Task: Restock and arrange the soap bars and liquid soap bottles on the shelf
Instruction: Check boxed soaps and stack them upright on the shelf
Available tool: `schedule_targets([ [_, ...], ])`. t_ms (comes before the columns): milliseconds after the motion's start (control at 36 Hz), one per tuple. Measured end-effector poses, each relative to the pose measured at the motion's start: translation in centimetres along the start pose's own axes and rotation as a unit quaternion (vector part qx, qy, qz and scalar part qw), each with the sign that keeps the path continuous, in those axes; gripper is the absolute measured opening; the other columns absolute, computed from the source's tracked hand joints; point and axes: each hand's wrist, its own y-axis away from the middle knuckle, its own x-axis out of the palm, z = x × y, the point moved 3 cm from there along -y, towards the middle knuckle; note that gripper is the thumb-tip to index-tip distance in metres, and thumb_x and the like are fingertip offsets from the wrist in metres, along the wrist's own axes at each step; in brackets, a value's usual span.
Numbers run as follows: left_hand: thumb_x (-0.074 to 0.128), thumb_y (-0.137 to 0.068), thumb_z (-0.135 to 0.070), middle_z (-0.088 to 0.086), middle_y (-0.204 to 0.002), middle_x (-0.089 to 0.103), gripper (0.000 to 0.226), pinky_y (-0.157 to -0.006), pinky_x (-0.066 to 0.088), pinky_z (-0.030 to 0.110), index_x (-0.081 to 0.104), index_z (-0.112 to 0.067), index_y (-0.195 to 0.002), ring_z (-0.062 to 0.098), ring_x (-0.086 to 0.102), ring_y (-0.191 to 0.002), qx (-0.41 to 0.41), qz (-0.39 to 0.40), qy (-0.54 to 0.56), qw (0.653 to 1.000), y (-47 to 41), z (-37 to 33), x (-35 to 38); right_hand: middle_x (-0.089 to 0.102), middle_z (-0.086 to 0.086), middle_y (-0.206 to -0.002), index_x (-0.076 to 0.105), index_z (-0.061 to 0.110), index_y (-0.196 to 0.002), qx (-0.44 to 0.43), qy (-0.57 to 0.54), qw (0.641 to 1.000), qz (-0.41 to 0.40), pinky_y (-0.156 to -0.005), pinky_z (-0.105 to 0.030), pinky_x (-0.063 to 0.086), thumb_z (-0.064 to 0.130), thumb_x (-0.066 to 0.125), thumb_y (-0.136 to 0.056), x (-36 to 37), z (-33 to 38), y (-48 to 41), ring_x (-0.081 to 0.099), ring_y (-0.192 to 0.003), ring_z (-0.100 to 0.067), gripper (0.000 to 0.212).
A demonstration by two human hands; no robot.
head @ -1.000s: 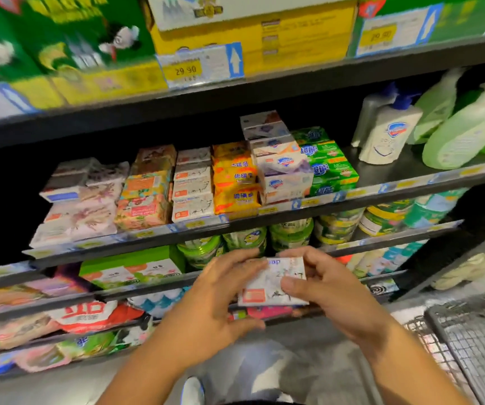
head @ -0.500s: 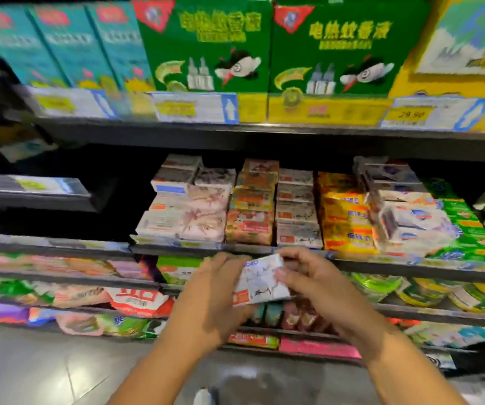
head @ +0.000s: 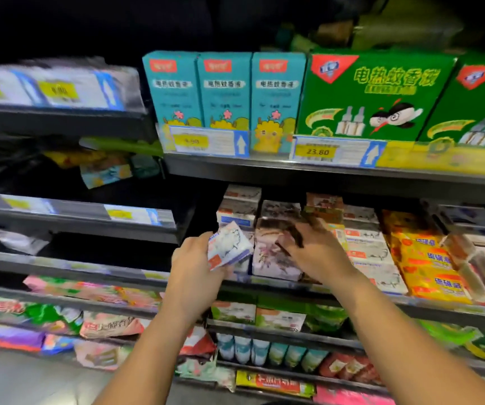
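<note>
Held bar: one white wrapped soap bar with blue and orange print (head: 229, 247), tilted in the air at the left end of the soap row, just in front of the stock and not yet set down.
Left hand (head: 194, 266): fingers and thumb closed round the bar's lower left side, holding it.
Right hand (head: 316, 254): lies on the stack next to the bar, its fingers (head: 292, 239) bent over the top of the front pack. Blur hides whether it grips or only steadies.
Stack under it: pink-and-purple flower-printed soap packs (head: 273, 258), touching the held bar's right edge.
Row to the right: white boxed soaps with red labels (head: 364, 249), then yellow-orange wrapped soaps (head: 431, 258), all on the dark metal soap shelf (head: 446, 312).
Risk, stack: if the right hand pulls or lifts the front floral pack, those above and behind it may slide forward off the shelf lip.
Risk, bar: it is held by one side only. A knock against the stack while it is pushed in could twist it loose.
Risk, placement: the gap for it is narrow and dim, so it may end up crooked or in the wrong row.
Count, bars in hand: one.
Count, shelved soaps: four kinds side by side; how many of each is too blurred to tell.
Count, liquid soap bottles: none I can make out here.
Count, shelf above: three tall teal cartons (head: 225, 97), two green cartons (head: 373, 95) with the second cut by the frame edge, and two price labels (head: 337, 152).
</note>
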Motion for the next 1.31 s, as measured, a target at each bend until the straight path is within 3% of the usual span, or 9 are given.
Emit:
schedule_targets([
  [111, 0.076, -0.072, -0.027, 0.003, -0.11, 0.062, 0.052, -0.08, 0.042, 0.035, 0.061, -0.023, -0.122, 0.028, 0.055, -0.104, -0.022, 0.009, -0.017, 1.0, -1.9, 2.2, 2.1, 0.024, 0.011, -0.162, 0.035, 0.045, -0.148, -0.004, 0.091, 0.994, 0.059, -0.123, -0.033, 0.011, 0.072, 0.023, -0.093, 2.9, -0.5, -1.1, 0.013, -0.151, -0.013, 0.062],
  [361, 0.061, -0.093, -0.025, -0.003, -0.111, 0.032, 0.029, -0.082, 0.03, 0.02, 0.038, -0.031, -0.11, 0.018, 0.037, -0.099, -0.06, 0.092, -0.073, 0.991, -6.6, 2.8, 4.2, 0.018, -0.002, -0.165, 0.032, 0.047, -0.151, 0.011, 0.109, 0.992, 0.058, -0.123, -0.033, 0.012, 0.069, 0.031, -0.095, 2.4, -0.5, -1.7, 0.012, -0.152, -0.022, 0.059],
  [500, 0.051, -0.099, -0.01, -0.009, -0.149, 0.034, 0.048, -0.1, 0.024, 0.009, 0.048, -0.029, -0.143, 0.016, 0.036, -0.139, -0.005, 0.124, -0.065, 0.99, -7.6, 3.3, 5.5, 0.014, 0.003, -0.166, 0.026, 0.053, -0.149, 0.025, 0.097, 0.993, 0.058, -0.123, -0.033, 0.008, 0.067, 0.031, -0.096, 2.4, -0.3, -1.4, 0.006, -0.153, -0.017, 0.055],
  [611, 0.044, -0.103, -0.016, -0.001, -0.156, 0.036, 0.044, -0.113, 0.027, 0.028, 0.048, -0.026, -0.146, 0.023, 0.033, -0.143, 0.02, 0.138, -0.109, 0.984, -7.8, 2.6, 5.2, 0.012, 0.002, -0.166, 0.023, 0.051, -0.151, 0.029, 0.116, 0.991, 0.065, -0.123, -0.032, 0.006, 0.067, 0.028, -0.096, 2.6, -0.2, -1.5, 0.005, -0.153, -0.018, 0.057],
  [806, 0.045, -0.101, -0.021, -0.004, -0.153, 0.033, 0.05, -0.118, 0.018, 0.027, 0.038, -0.038, -0.148, 0.018, 0.027, -0.144, 0.008, 0.128, -0.188, 0.974, -8.2, 2.4, 4.7, 0.008, 0.002, -0.167, 0.023, 0.049, -0.152, 0.022, 0.118, 0.99, 0.069, -0.123, -0.033, 0.004, 0.069, 0.023, -0.096, 2.5, 0.1, -1.7, 0.003, -0.153, -0.019, 0.059],
  [944, 0.043, -0.1, -0.023, -0.002, -0.149, 0.046, 0.04, -0.112, 0.034, 0.03, 0.054, -0.032, -0.138, 0.023, 0.042, -0.134, 0.032, 0.129, -0.206, 0.97, -8.5, 1.2, 4.0, 0.016, -0.001, -0.166, 0.039, 0.04, -0.149, 0.005, 0.099, 0.993, 0.058, -0.122, -0.033, 0.009, 0.058, 0.038, -0.1, 2.9, -0.5, -2.1, 0.01, -0.152, -0.023, 0.052],
  [1083, 0.047, -0.099, -0.026, 0.001, -0.137, 0.056, 0.033, -0.107, 0.035, 0.031, 0.061, -0.027, -0.129, 0.025, 0.046, -0.13, 0.097, 0.116, -0.225, 0.962, -8.3, -1.7, 4.6, 0.07, 0.002, -0.112, 0.07, 0.02, -0.115, -0.008, -0.144, 0.989, -0.026, -0.088, -0.027, 0.048, 0.033, 0.051, -0.103, 0.9, -1.0, -1.6, 0.063, -0.105, -0.011, 0.026],
  [1167, 0.043, -0.104, -0.034, -0.001, -0.142, 0.052, 0.037, -0.102, 0.042, 0.029, 0.053, -0.029, -0.139, 0.02, 0.049, -0.129, 0.102, 0.151, -0.179, 0.967, -7.2, -4.4, 5.5, 0.06, 0.019, -0.068, 0.064, 0.03, -0.083, 0.039, -0.215, 0.975, -0.045, -0.06, -0.012, 0.038, 0.024, 0.054, -0.102, -1.5, -3.0, -1.3, 0.054, -0.061, 0.01, 0.023],
  [1306, 0.038, -0.103, -0.049, 0.002, -0.137, 0.057, 0.043, -0.085, 0.054, 0.036, 0.046, -0.034, -0.142, 0.026, 0.058, -0.117, 0.115, 0.203, -0.165, 0.958, -5.7, -8.2, 8.3, 0.064, 0.018, -0.068, 0.067, 0.021, -0.094, 0.105, -0.226, 0.967, -0.048, -0.053, -0.01, 0.043, 0.012, 0.059, -0.098, -4.4, -8.6, 0.7, 0.055, -0.05, 0.009, 0.012],
])
